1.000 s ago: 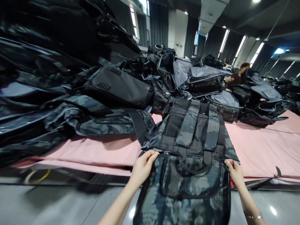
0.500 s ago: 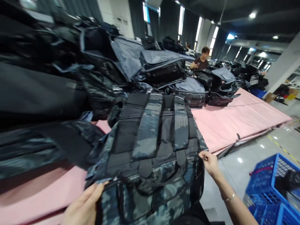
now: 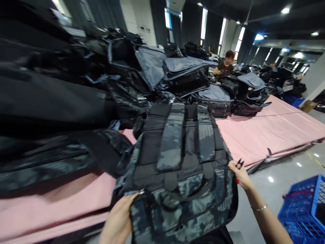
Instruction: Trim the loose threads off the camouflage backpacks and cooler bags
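A camouflage backpack (image 3: 191, 134) lies in front of me with its back panel up. Two padded shoulder straps (image 3: 171, 139) run along it, and the end nearest me hangs over the pink table edge. At its near left corner, my left hand (image 3: 120, 217) is closed on the fabric edge, beside a small shiny bit. My right hand (image 3: 240, 174) pinches the near right corner. Small thread snips (image 3: 239, 164) also sit in that hand, dark blades pointing up and a bit of red showing below the fingers. A handle loop (image 3: 195, 195) droops across the near end.
Dark bags (image 3: 38, 95) are heaped on the left, with a camouflage one at their foot. Open grey-lined bags (image 3: 185, 76) stand behind on the pink-covered table (image 3: 274, 128). A blue crate (image 3: 299, 206) sits on the floor at right. A person (image 3: 225, 67) works farther back.
My view has turned left, so everything sits farther right in the picture. The snips' blades now show above my right hand. Both hands keep their hold on the backpack's corners.
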`<state>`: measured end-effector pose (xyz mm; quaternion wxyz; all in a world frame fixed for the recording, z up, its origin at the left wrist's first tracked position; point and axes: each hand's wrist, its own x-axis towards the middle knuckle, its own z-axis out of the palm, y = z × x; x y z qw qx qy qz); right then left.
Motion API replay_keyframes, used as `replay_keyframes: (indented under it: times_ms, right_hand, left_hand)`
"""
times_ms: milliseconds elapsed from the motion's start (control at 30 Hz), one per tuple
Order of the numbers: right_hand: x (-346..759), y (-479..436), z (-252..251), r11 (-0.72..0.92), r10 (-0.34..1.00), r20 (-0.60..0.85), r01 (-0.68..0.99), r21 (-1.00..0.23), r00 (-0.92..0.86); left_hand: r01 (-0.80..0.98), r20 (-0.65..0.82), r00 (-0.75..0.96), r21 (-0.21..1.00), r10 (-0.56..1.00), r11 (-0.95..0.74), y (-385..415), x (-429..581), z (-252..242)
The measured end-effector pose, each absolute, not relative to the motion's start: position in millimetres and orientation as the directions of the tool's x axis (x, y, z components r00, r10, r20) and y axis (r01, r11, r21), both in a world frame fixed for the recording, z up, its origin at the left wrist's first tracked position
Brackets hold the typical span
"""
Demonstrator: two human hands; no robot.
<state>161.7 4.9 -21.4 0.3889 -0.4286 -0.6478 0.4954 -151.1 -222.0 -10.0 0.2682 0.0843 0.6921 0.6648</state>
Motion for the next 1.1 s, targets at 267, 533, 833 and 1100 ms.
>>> replay_keyframes:
  times_ms: [267,533,833,1100]
  right_hand:
    - [161,4,-13,0.365,0.931,0.344,0.338,-0.867,-0.124]
    - [107,-61,24,0.850,0.456,0.652,0.080,-0.520,-0.606]
    - [30,-94,36,0.983,0.151,0.473,0.080,-0.167,-0.868]
    - [20,-88,40,0.973,0.211,0.626,0.102,-0.207,-0.751]
  left_hand:
    - [0.134,0.044,-0.934,0.963,0.354,0.234,-241,-119,-24]
    - [0.980,0.696,-0.201,0.136,0.689,0.147,-244,-118,14]
    - [0.539,0.517,-0.681,0.833,0.518,-0.123,-230,-108,14]
    - [-0.428,-0.379,-0.894,0.881,0.237,-0.205,-250,-130,-56]
